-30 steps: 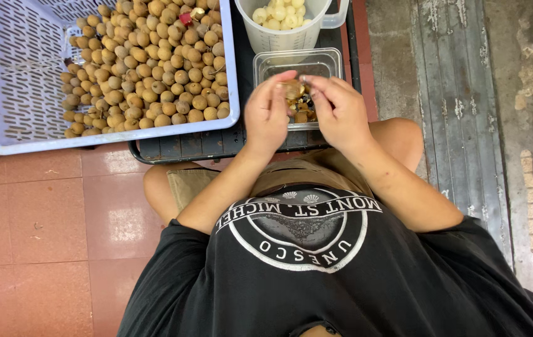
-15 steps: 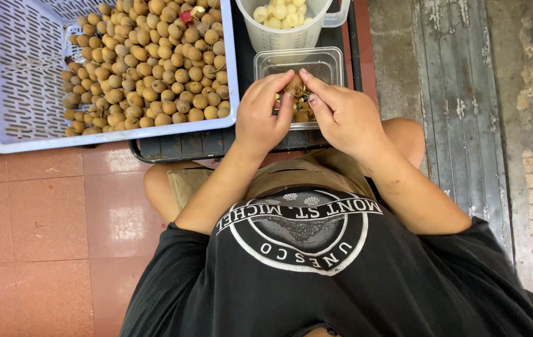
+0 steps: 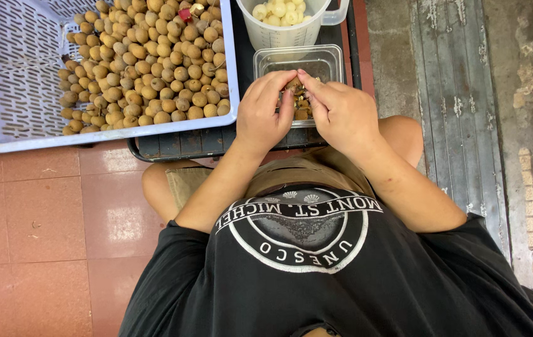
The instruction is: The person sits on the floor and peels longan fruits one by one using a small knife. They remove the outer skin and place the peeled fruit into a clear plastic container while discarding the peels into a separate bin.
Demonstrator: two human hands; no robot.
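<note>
The left hand point(image 3: 265, 115) and right hand point(image 3: 340, 112) meet over the clear plastic tub point(image 3: 297, 62), covering most of its contents; whatever the fingertips pinch between them is too small to identify. The perforated basket point(image 3: 16, 81) and the clear measuring jug point(image 3: 285, 28) are cut off by the top edge. The dark tray point(image 3: 216, 142) lies largely hidden beneath them.
</note>
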